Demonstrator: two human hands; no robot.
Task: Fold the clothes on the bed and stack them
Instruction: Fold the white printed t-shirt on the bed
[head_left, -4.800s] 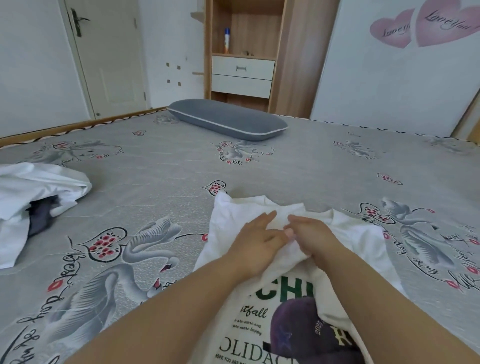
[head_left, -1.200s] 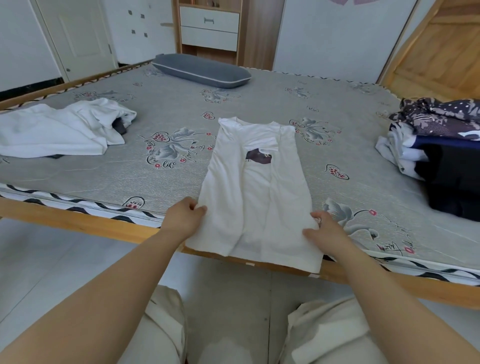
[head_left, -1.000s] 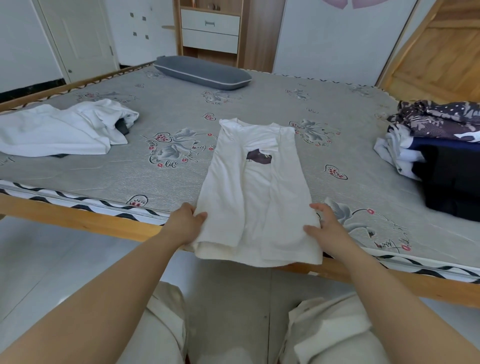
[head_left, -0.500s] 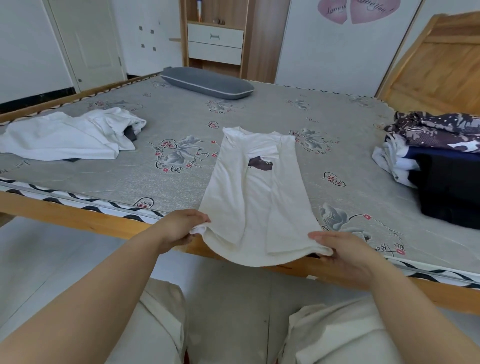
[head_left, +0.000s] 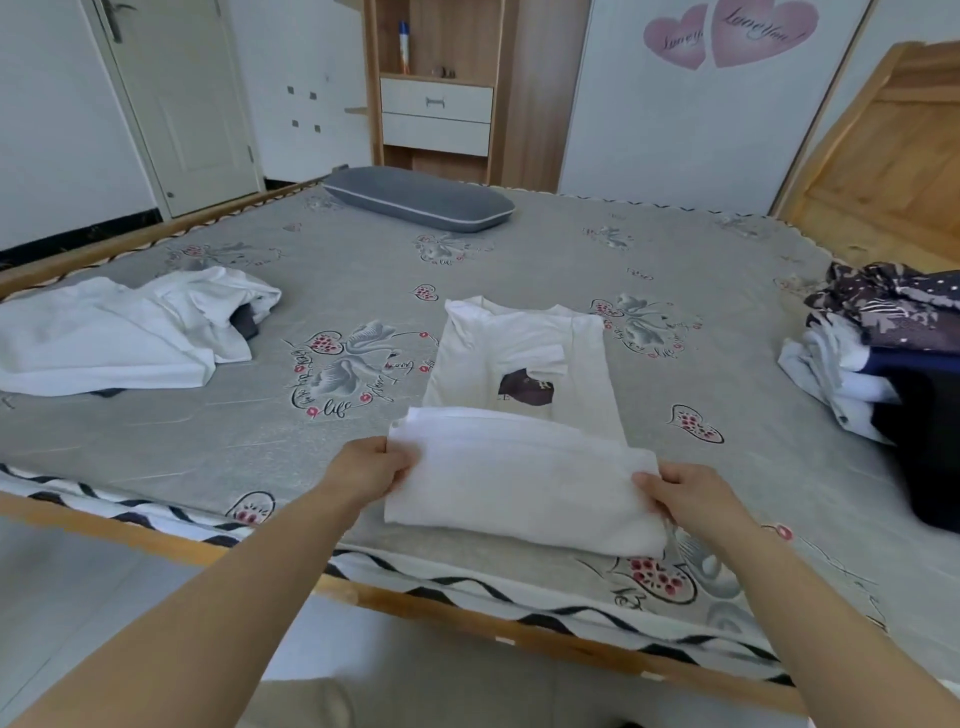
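My left hand (head_left: 375, 470) and right hand (head_left: 687, 493) each pinch 1 lower corner of the white T-shirt (head_left: 524, 415), fingers curled round the hem, which is raised and doubled toward the collar. The shirt lies lengthwise near the front edge of the bed (head_left: 519, 249), both sides already turned in, a dark print showing mid-chest. I judge this garment about half folded: the crosswise fold is under way, not yet pressed flat. Left of it, a loose heap of white clothes (head_left: 130, 332) is unfolded. At the right edge, a stack of folded clothes (head_left: 883, 364) appears done. The shirt must yet join that stack.
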